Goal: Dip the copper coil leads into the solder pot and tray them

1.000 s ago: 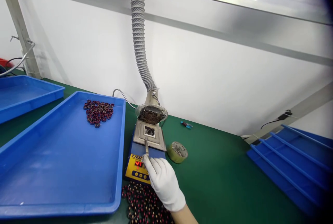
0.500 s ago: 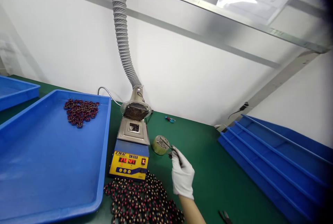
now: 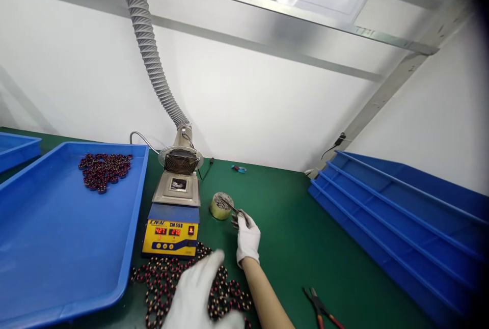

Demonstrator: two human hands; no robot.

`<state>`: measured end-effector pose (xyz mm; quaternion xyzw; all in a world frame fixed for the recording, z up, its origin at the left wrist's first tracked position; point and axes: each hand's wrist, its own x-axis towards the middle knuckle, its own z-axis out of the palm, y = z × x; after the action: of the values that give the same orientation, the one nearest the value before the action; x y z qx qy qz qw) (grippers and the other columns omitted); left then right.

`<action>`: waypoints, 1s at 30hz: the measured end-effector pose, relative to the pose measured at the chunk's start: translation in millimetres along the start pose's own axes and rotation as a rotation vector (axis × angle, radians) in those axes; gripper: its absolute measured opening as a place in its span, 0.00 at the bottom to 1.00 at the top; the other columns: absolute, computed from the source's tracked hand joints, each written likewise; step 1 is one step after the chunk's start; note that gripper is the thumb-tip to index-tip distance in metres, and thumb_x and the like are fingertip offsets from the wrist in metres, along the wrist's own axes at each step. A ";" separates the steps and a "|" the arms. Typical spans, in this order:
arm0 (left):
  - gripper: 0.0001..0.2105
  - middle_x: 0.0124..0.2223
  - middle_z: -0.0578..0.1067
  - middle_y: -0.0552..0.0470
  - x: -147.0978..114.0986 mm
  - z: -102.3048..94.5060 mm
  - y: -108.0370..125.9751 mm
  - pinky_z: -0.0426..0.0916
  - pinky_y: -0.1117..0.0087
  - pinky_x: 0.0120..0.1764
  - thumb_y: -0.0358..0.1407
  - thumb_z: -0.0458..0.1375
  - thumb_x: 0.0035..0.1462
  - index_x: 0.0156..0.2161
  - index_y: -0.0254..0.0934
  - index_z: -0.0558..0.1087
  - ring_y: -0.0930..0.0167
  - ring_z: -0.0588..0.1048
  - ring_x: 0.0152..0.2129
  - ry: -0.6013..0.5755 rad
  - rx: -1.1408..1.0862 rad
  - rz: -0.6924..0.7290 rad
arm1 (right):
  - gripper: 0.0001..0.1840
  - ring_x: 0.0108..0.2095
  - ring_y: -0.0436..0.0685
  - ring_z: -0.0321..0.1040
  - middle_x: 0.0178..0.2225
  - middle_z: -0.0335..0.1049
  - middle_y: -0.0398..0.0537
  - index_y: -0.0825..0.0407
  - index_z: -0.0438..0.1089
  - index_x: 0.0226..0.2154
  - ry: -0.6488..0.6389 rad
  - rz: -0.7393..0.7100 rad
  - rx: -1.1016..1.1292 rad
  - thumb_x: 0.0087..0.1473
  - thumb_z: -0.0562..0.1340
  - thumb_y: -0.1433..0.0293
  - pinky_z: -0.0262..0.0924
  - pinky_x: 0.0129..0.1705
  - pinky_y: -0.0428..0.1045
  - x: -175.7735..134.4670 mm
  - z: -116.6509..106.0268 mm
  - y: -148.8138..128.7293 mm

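Note:
My right hand [image 3: 248,240], in a white glove, is closed around slim dark tweezers [image 3: 231,207]. Their tip points down into a small round yellow-green tin [image 3: 220,207] with greyish bits inside. My left hand [image 3: 196,291], also gloved and smeared by motion, is over a pile of dark ring-shaped coils [image 3: 160,280] with red and tan spots. Its fingers and thumb look spread, and nothing shows in them. Just behind the pile stands a yellow and blue solder pot [image 3: 171,229] with lit red digits and a square metal opening on top.
A fume hose [image 3: 153,64] hangs over the solder pot. At left, a large blue tray [image 3: 72,247] holds more coils [image 3: 105,170]. Stacked blue trays [image 3: 397,217] stand at right. Pliers [image 3: 319,306] lie near the front, and a small blue-handled tool [image 3: 239,169] lies at the back.
My left hand has come into view over the coil pile. My right hand still holds the tweezers at the tin. The whole scene has shifted left in view, showing more of the pliers.

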<state>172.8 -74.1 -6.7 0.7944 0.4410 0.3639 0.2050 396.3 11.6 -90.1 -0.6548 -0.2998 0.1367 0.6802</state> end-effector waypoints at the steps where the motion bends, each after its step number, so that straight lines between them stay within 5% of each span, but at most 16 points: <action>1: 0.17 0.54 0.66 0.47 18.0 21.0 6.7 0.66 0.55 0.47 0.41 0.54 0.57 0.51 0.41 0.65 0.63 0.68 0.47 -0.030 -0.029 -0.005 | 0.14 0.33 0.52 0.71 0.37 0.71 0.48 0.56 0.67 0.41 -0.002 -0.033 -0.041 0.57 0.57 0.63 0.67 0.37 0.53 -0.8 -2.3 -0.6; 6: 0.27 0.60 0.57 0.41 98.0 99.8 18.3 0.60 0.51 0.52 0.38 0.58 0.54 0.57 0.37 0.56 0.58 0.62 0.54 -0.015 -0.067 -0.226 | 0.17 0.32 0.59 0.73 0.33 0.76 0.52 0.53 0.71 0.40 -0.010 -0.228 -0.312 0.53 0.55 0.61 0.67 0.34 0.53 -2.4 -13.8 -8.7; 12: 0.22 0.58 0.61 0.44 142.0 137.5 -2.4 0.62 0.49 0.50 0.38 0.56 0.56 0.55 0.38 0.60 0.59 0.64 0.52 0.073 -0.031 -0.377 | 0.18 0.30 0.60 0.74 0.34 0.77 0.55 0.55 0.72 0.40 -0.114 -0.509 -0.564 0.54 0.51 0.67 0.66 0.34 0.52 6.3 -25.7 -12.5; 21: 0.19 0.53 0.67 0.46 155.4 156.0 -11.1 0.67 0.55 0.45 0.39 0.55 0.57 0.53 0.38 0.62 0.63 0.70 0.45 0.067 -0.054 -0.486 | 0.20 0.22 0.59 0.68 0.22 0.73 0.55 0.60 0.72 0.38 -0.217 -0.754 -0.808 0.56 0.47 0.72 0.59 0.28 0.51 14.6 -40.9 -15.5; 30: 0.19 0.51 0.68 0.46 157.7 150.4 -6.7 0.68 0.55 0.44 0.39 0.55 0.57 0.52 0.37 0.62 0.64 0.71 0.44 0.014 -0.072 -0.557 | 0.19 0.20 0.59 0.64 0.20 0.71 0.54 0.58 0.73 0.39 -0.358 -0.715 -0.829 0.55 0.49 0.72 0.56 0.28 0.52 11.3 -77.4 -35.8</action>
<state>337.9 62.8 -46.2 0.6321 0.6307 0.3146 0.3221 443.2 -48.2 -49.9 -0.6914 -0.6415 -0.1220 0.3092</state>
